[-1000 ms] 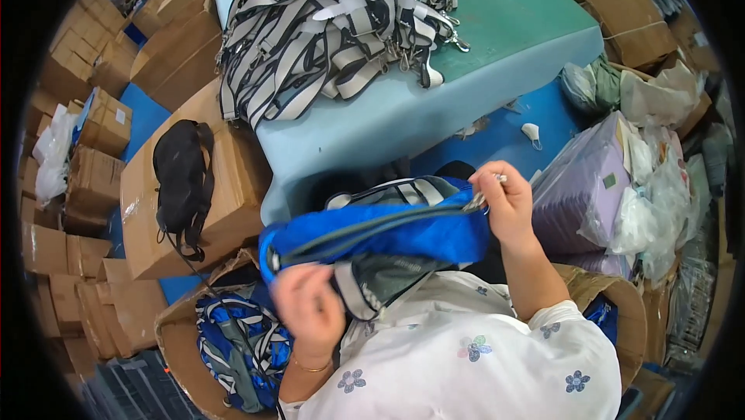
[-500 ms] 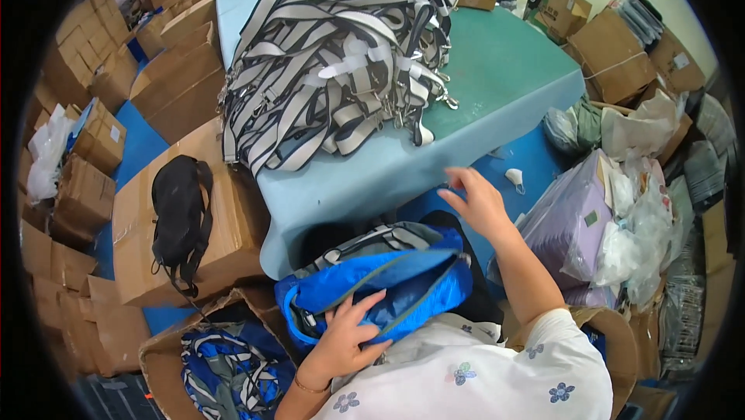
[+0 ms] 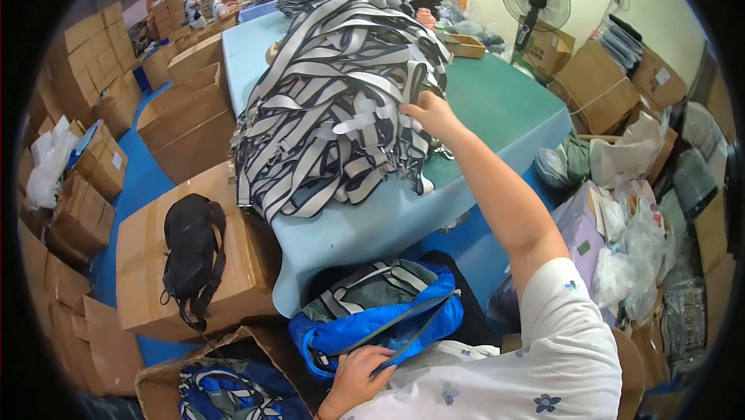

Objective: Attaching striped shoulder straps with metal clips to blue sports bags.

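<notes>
far centre, a worktop (image 3: 512, 102) covered in pale blue and green. left, a cardboard box (image 3: 143, 273). on the worktop, a strap heap (image 3: 334, 86), grey and black, probably limp and easily tangled; best lifted strap by strap, near one end. near centre, below the worktop's edge, a blue bag (image 3: 361, 328) with its opening parted; by the slack folds, likely soft, light and prone to sag, so best held by the opening's rim. on the box, a black pouch (image 3: 192, 245). at the heap's right edge, the right hand (image 3: 434, 116), grip curled; cannot tell whether pinching a strap. at the bag's near edge, the left hand (image 3: 358, 377), fingers over fabric, thumb apart; cannot tell whether pinching.
</notes>
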Tool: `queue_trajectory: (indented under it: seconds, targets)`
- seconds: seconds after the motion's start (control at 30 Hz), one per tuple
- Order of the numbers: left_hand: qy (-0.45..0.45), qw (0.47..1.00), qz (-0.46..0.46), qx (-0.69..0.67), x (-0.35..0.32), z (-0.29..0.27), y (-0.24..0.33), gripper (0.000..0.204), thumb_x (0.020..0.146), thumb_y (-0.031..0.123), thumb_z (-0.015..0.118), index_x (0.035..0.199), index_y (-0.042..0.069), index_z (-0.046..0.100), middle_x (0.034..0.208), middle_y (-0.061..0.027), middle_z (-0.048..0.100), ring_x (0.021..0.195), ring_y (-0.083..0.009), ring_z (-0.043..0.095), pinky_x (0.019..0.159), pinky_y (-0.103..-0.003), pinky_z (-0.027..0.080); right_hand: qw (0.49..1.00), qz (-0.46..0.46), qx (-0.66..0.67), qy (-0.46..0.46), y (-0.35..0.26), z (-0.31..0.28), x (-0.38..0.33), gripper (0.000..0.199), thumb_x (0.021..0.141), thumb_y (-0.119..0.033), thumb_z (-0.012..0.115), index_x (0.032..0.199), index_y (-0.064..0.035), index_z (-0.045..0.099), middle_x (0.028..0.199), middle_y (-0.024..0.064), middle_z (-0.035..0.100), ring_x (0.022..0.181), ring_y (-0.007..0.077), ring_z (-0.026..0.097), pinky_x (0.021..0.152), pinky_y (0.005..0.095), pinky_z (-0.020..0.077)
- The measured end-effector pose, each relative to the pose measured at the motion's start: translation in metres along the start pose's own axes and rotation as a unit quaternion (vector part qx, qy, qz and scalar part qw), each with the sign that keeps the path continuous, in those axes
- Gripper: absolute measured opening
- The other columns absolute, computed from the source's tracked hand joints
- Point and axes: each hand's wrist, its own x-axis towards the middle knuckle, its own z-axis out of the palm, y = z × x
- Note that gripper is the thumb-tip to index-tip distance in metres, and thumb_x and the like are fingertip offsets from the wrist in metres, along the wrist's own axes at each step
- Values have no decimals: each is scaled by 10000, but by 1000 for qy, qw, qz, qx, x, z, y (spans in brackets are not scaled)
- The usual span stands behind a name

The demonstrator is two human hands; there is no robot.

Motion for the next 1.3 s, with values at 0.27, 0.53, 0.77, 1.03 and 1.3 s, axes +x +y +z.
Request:
queue_trajectory:
  seconds: [0.27,0.53,0.77,1.03,1.3]
  targets:
    - [-2,999,33,-3,-10,4,-7,191,810,227,696,947,95,689,1014,-16,658,956,-212,612,817,-340,391,952,-173,109,226,-52,-19,1,405,943,-336,545,1131,20,500,940,191,630,858,284,622,765,401,479]
    - [56,996,60,35,-13,21,-12,173,784,210,715,924,110,711,988,-17,678,932,-208,624,807,-341,409,905,-94,410,60,-172,-32,-23,258,1003,-242,427,1123,-22,494,1022,93,671,747,180,625,661,318,526]
    - [81,996,29,33,-15,16,-16,183,796,239,702,923,107,698,956,-19,668,888,-216,624,784,-354,418,979,-144,118,-87,-141,56,-109,573,849,-303,716,1258,-11,441,1022,188,636,885,243,623,768,362,502]
    - [144,989,37,-17,-30,26,-20,238,785,209,719,990,95,672,935,-47,687,839,-231,650,737,-323,455,837,-257,38,-481,-154,68,-187,379,796,-256,747,1097,-82,595,816,116,660,718,215,641,663,348,509]
    - [189,975,30,-110,-38,31,-25,254,765,166,728,981,63,642,896,-74,691,834,-264,659,728,-343,502,716,-229,108,-651,-133,52,-225,463,798,-186,750,1178,0,564,908,154,680,782,193,649,699,328,502]
